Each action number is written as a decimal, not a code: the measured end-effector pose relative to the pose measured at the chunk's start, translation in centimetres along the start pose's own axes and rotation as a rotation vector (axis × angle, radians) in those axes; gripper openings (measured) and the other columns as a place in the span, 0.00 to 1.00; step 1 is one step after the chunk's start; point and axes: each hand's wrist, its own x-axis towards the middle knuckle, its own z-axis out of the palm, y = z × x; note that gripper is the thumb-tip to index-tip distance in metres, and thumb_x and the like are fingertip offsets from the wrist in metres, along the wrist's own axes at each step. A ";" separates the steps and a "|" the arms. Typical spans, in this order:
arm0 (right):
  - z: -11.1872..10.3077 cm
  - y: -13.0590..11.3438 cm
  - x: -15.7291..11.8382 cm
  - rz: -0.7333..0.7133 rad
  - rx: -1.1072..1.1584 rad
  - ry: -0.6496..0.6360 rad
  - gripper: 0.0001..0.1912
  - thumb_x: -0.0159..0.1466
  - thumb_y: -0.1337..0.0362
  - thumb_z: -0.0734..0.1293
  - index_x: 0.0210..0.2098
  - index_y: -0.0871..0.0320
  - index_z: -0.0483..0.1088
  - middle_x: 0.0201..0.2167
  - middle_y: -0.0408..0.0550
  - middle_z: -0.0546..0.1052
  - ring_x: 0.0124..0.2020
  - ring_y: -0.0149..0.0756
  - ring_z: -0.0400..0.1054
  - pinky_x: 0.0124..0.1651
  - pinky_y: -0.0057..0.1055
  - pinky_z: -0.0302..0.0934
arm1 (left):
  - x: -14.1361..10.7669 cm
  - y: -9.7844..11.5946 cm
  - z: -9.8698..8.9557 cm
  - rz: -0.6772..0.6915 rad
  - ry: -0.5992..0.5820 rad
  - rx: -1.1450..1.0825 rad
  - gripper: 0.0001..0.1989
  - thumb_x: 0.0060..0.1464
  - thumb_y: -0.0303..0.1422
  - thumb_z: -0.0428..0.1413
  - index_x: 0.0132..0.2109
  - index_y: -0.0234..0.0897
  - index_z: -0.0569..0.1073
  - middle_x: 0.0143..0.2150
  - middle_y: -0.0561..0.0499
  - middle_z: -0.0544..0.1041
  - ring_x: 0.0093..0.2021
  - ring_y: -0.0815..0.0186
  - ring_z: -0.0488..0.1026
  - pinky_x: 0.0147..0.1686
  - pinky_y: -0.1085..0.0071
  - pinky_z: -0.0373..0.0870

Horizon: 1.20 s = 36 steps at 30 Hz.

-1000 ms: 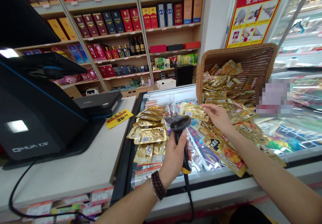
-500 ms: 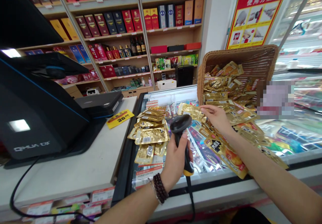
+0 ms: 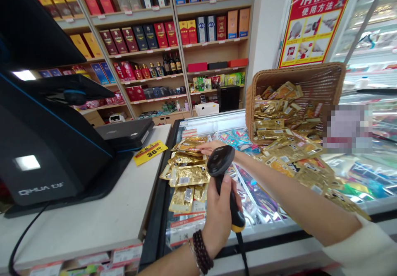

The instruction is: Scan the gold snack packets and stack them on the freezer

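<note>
My left hand (image 3: 219, 210) is wrapped round the handle of a black barcode scanner (image 3: 221, 160), its head upright and its cable hanging below. Behind the scanner, my right hand (image 3: 212, 145) reaches across to the left pile and pinches the edge of a gold foil snack packet (image 3: 190, 145) lying on top. The scanner's head partly hides that hand. Below it in the pile, another gold packet (image 3: 189, 176) shows its barcode. More such packets (image 3: 291, 147) spill from a tipped wicker basket (image 3: 252, 106) at the right.
Under the packets is a glass-topped freezer (image 3: 248, 185) with goods inside. A black checkout terminal (image 3: 62, 152) stands on the white counter (image 3: 114, 201) at the left, beside a yellow price tag (image 3: 151, 152). Shelves of boxed bottles (image 3: 139, 38) line the back wall.
My right hand has moved left with a packet, from near the basket to the top of the left pile. My left hand still grips the scanner. The view has tilted up slightly.
</note>
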 end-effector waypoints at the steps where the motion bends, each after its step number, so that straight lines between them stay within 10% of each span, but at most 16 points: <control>1: 0.0 -0.2 -0.1 -0.015 0.056 -0.022 0.22 0.65 0.48 0.70 0.51 0.51 0.85 0.44 0.48 0.87 0.48 0.47 0.81 0.56 0.42 0.73 | 0.0 0.0 0.0 0.006 0.003 -0.002 0.36 0.44 0.67 0.66 0.34 0.39 0.67 0.26 0.59 0.70 0.18 0.76 0.64 0.17 0.77 0.63; 7: -5.5 -1.2 -6.1 0.009 0.122 0.261 0.26 0.65 0.44 0.71 0.53 0.56 0.82 0.54 0.55 0.83 0.57 0.48 0.77 0.64 0.47 0.69 | 0.2 -0.1 -0.3 -0.004 -0.033 0.022 0.34 0.47 0.65 0.65 0.36 0.39 0.67 0.26 0.58 0.71 0.18 0.75 0.65 0.17 0.77 0.63; 17: -17.0 4.5 -24.3 0.417 -0.699 0.337 0.31 0.62 0.46 0.71 0.60 0.53 0.77 0.59 0.60 0.80 0.59 0.63 0.75 0.61 0.59 0.69 | 0.4 -1.0 0.7 -0.064 -0.142 0.094 0.33 0.47 0.65 0.65 0.37 0.40 0.67 0.25 0.60 0.70 0.17 0.75 0.66 0.17 0.77 0.63; 27: -18.8 5.4 -23.0 0.479 -0.939 0.303 0.32 0.55 0.49 0.75 0.56 0.55 0.81 0.52 0.60 0.81 0.53 0.60 0.75 0.57 0.50 0.67 | 0.6 -1.5 1.0 -0.074 -0.197 0.133 0.34 0.47 0.66 0.64 0.34 0.40 0.66 0.23 0.61 0.69 0.17 0.75 0.66 0.17 0.78 0.63; 31: -19.1 3.8 -21.9 0.434 -0.739 0.571 0.18 0.62 0.51 0.70 0.45 0.53 0.82 0.45 0.54 0.84 0.48 0.54 0.78 0.53 0.46 0.70 | 0.5 -1.6 1.0 -0.073 -0.201 0.108 0.34 0.46 0.66 0.65 0.35 0.40 0.65 0.24 0.61 0.69 0.17 0.75 0.65 0.17 0.78 0.63; 36: -14.4 0.6 -18.6 0.397 -0.229 0.695 0.22 0.58 0.50 0.75 0.49 0.51 0.76 0.43 0.50 0.82 0.38 0.47 0.78 0.38 0.41 0.75 | 0.5 -1.6 1.0 -0.058 -0.200 0.115 0.34 0.47 0.66 0.64 0.35 0.40 0.66 0.22 0.61 0.69 0.16 0.74 0.65 0.17 0.77 0.63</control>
